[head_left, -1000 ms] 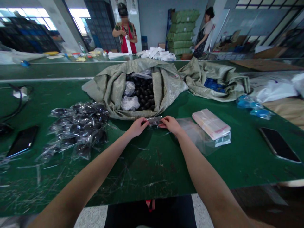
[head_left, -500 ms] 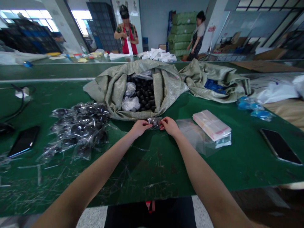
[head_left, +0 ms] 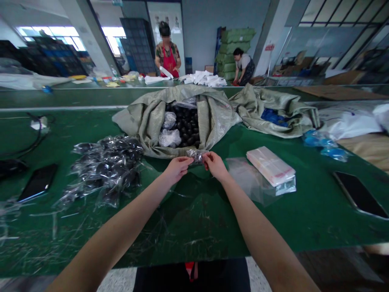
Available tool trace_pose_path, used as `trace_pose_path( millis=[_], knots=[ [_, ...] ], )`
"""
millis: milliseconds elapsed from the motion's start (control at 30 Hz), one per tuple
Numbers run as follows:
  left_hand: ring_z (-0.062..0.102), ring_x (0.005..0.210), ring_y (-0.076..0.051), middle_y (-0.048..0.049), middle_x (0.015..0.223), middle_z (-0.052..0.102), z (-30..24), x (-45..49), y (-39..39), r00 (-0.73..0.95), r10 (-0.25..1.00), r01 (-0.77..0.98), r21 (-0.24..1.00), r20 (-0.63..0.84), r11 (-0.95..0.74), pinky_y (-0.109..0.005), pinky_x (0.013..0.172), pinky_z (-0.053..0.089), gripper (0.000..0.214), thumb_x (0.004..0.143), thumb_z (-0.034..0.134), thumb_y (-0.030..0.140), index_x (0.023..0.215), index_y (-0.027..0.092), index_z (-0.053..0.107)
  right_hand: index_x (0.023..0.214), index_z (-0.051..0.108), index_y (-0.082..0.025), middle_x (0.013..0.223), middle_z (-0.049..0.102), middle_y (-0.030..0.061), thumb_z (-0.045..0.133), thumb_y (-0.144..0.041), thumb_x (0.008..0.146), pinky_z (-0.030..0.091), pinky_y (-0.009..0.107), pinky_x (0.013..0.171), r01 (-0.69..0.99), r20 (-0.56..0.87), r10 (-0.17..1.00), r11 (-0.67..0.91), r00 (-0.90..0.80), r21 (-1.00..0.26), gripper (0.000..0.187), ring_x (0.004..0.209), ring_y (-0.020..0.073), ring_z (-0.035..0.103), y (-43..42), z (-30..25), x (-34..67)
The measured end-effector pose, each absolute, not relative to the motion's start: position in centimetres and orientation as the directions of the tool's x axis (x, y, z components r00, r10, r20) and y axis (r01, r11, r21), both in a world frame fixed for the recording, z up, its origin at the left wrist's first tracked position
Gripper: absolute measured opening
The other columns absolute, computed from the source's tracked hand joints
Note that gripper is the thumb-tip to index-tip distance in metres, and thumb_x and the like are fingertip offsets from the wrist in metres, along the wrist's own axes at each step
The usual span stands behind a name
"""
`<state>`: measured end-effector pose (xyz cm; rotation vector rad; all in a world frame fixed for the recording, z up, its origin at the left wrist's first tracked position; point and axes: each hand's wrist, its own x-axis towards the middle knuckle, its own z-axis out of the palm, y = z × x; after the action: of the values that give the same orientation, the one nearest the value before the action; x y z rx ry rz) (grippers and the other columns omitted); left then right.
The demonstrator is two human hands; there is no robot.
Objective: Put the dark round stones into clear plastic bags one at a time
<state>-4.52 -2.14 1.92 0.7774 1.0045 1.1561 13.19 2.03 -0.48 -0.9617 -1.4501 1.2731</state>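
Observation:
Between my two hands is a small clear plastic bag (head_left: pixel 196 155) with something dark inside. My left hand (head_left: pixel 179 167) pinches its left end, and my right hand (head_left: pixel 214 164) pinches the right end. Just beyond lies an open woven sack (head_left: pixel 212 121) full of black egg-shaped pieces (head_left: pixel 187 125), with crumpled clear plastic (head_left: pixel 170 138) among them. To the left is a heap of bagged black pieces (head_left: pixel 106 166). Loose clear bags (head_left: pixel 249 178) and a stack of flat plastic bags (head_left: pixel 270 164) lie right of my right hand.
A phone (head_left: pixel 38 182) lies at the left, another phone (head_left: pixel 360 194) at the right. A second sack (head_left: pixel 252 117) holds blue pieces (head_left: pixel 273 117), with bagged blue pieces (head_left: pixel 326 144) beside it. Plastic scraps litter the green table (head_left: pixel 212 227). Two people work beyond it.
My hands keep hold of the small bag, which has shifted slightly. The view has tilted up a little. Across the table, one person has bent down and the other has lowered a white strip.

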Motion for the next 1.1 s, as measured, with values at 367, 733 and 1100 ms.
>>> trace_pose_path(
  millis=[367,733,1100],
  knots=[
    [0.028,0.037,0.001,0.0068,0.061,0.054,3.3,-5.2,-4.2,0.137,0.987,-0.312,0.942,-0.087,0.126,-0.018,0.036,0.012,0.047,0.055,0.087,0.031,0.091,0.016,0.062,0.074,0.054,-0.019,0.051,0.041,-0.0089,0.081,-0.044,0.062,0.026,0.02,0.043,-0.375,0.039,0.907,-0.134,-0.419,-0.917,0.038,0.045,0.005,0.033,-0.3,1.3,11.9],
    [0.053,0.055,-0.011,-0.0031,0.073,0.067,8.3,-18.3,-6.9,-0.229,0.968,0.543,0.839,0.102,0.04,-0.024,0.053,0.041,0.027,0.074,0.069,0.039,0.087,0.015,0.072,0.101,0.063,-0.019,0.1,0.071,0.0097,0.072,-0.036,0.076,0.05,0.022,0.052,-0.187,-0.131,0.879,-0.24,-0.459,-0.953,0.032,0.07,0.0139,0.067,-1.5,1.0,10.9],
    [0.065,0.091,-0.029,-0.0122,0.101,0.067,11.3,-24.7,-2.9,-0.179,0.939,0.977,-0.059,0.294,0.205,-0.039,0.079,0.049,0.028,0.088,0.048,0.028,0.103,0.018,0.069,0.088,0.064,-0.016,0.078,0.069,0.0055,0.071,-0.048,0.073,0.046,0.023,0.049,-0.01,-0.091,0.904,-0.105,-0.417,-0.994,0.036,0.061,0.0129,0.063,-0.9,0.3,10.8]
  ],
)
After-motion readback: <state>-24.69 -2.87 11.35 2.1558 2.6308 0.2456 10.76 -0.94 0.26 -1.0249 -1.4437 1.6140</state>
